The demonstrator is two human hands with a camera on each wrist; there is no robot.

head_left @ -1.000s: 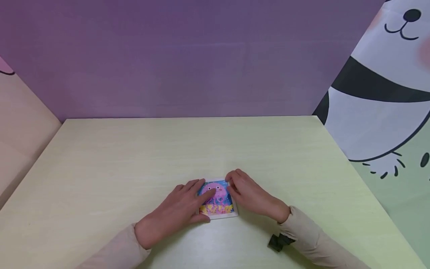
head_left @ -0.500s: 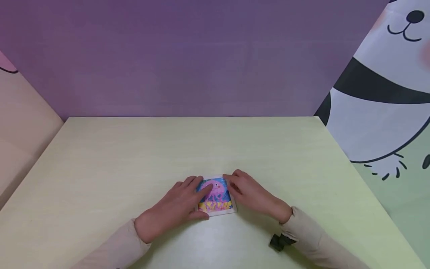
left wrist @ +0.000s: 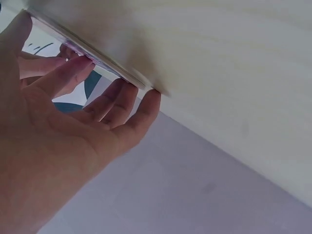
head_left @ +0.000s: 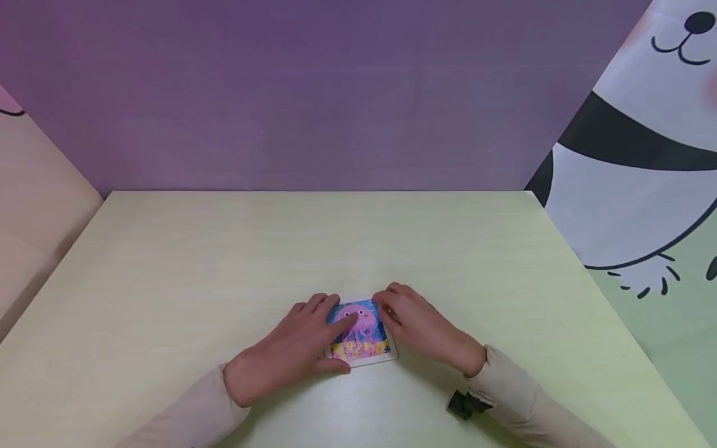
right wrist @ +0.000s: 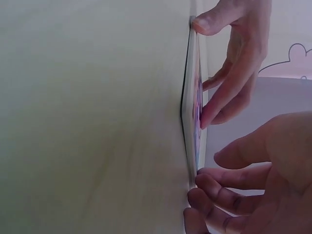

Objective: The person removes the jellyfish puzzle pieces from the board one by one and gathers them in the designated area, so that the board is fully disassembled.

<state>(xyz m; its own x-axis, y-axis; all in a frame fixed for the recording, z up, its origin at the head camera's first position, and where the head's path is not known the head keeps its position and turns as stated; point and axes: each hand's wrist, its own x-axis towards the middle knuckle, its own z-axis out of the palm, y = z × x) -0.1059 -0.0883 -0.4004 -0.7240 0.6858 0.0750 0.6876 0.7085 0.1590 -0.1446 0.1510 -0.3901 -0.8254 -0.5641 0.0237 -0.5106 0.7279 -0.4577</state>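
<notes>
Head view: a square board (head_left: 366,339) with a white border lies flat on the pale table (head_left: 168,267), near the middle of its near part. Its picture shows a pink sea creature on blue, with yellow along the lower edge. The left hand (head_left: 291,345) is spread with fingers extended and clasps nothing; its index finger lies over the picture, its thumb along the near edge, and other fingertips at the far left corner. The right hand (head_left: 420,323) has its bent fingers at the far right corner. Both sleeves (head_left: 521,392) are pale; a black object (head_left: 469,404) sits beside the right one. A purple wall (head_left: 336,93) stands behind the table, and a cartoon animal print (head_left: 633,205) at right.

Left wrist view: the board appears almost edge-on, with the left hand's fingers apart and its thumb at one corner. The right hand is mostly hidden.

Right wrist view: the board is again seen edge-on. The right hand's fingers are loosely bent, touching the board near its corner, while its thumb stands apart from it, so the board is not pinched. Opposite, the left thumb touches the edge.
</notes>
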